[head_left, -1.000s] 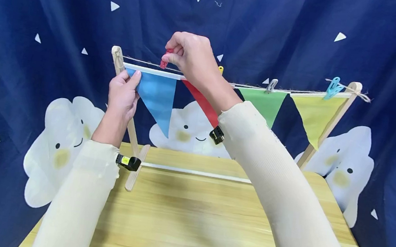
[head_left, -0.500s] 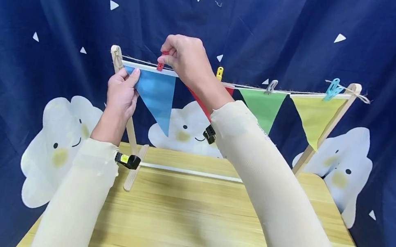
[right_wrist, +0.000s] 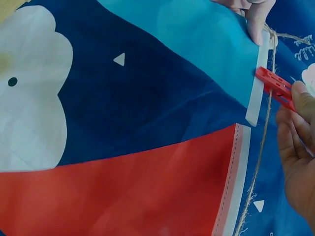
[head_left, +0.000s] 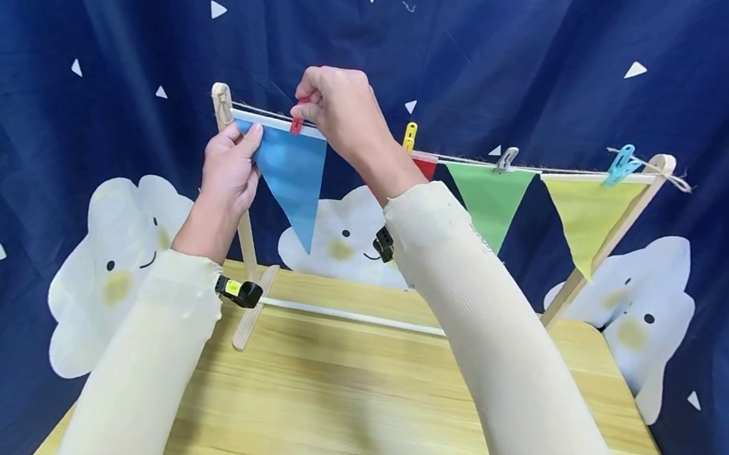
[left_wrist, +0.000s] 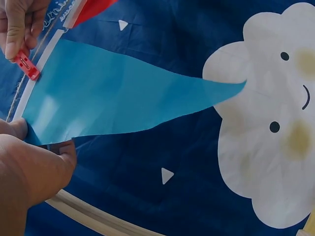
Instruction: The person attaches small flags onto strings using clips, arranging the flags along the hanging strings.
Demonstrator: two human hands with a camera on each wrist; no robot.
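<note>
My left hand [head_left: 230,169] pinches the upper left corner of a blue triangular pennant [head_left: 296,173], thumb in front. Along the pennant's top runs a white band [right_wrist: 258,93], close to the twine [right_wrist: 266,120]. My right hand [head_left: 348,108] pinches a red plastic clothespin [head_left: 296,126] between thumb and fingers. In the left wrist view the clothespin's [left_wrist: 27,66] lower end sits over the white band. The right wrist view has it [right_wrist: 275,87] crossing the twine, its tip at the band. Behind my right forearm, a red pennant [right_wrist: 123,191] is partly hidden.
A wooden post [head_left: 245,243] stands at left, another post [head_left: 624,229] at right. Green [head_left: 489,201] and yellow [head_left: 588,209] pennants hang along the twine, with grey [head_left: 506,158], blue [head_left: 622,165] and yellow [head_left: 410,136] clothespins. Below is a wooden table [head_left: 314,419], with a white rod [head_left: 353,316] between the post feet.
My right hand has come down and slightly left, bringing the red clothespin from above the twine onto the pennant's white band. My left hand keeps its hold on the corner.
</note>
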